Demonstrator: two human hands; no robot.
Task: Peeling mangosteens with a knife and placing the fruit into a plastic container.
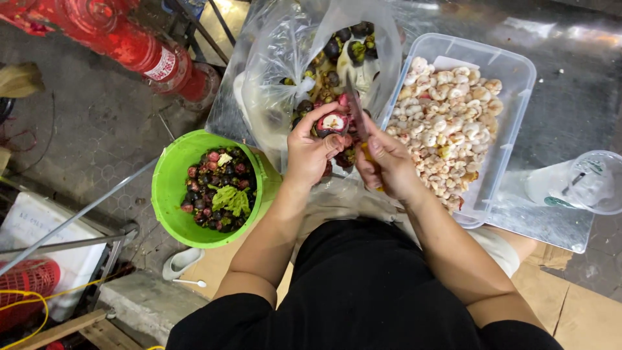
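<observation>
A dull, scuffed steel table (570,78) filled the far right of the scene, its surface smeared and reflective. On it sat one clear rectangular plastic tub (518,71), its long axis running near to far, heaped with pale, lumpy white fruit segments (447,123) too many to count. Just left of the tub slumped one crinkled clear plastic bag (285,58), its mouth open toward the person, holding a pile of round dark-purple mangosteens (350,42) with green caps. Nearer and to the left stood one round bright-green plastic bucket (170,178), filled with broken purple rinds (217,185) and leafy green scraps. One clear plastic cup (586,181) with a domed lid stood at the near right edge of the table.

The left hand (311,152) curled closed around a single cut-open mangosteen (333,123), its white flesh ringed by red rind and facing up toward the camera, held in front of the bag's mouth between bucket and tub. The right hand (385,162) was wrapped tight round the yellow handle of one knife (356,110); its thin grey blade pointed far and slightly left, touching the fruit's right side.
</observation>
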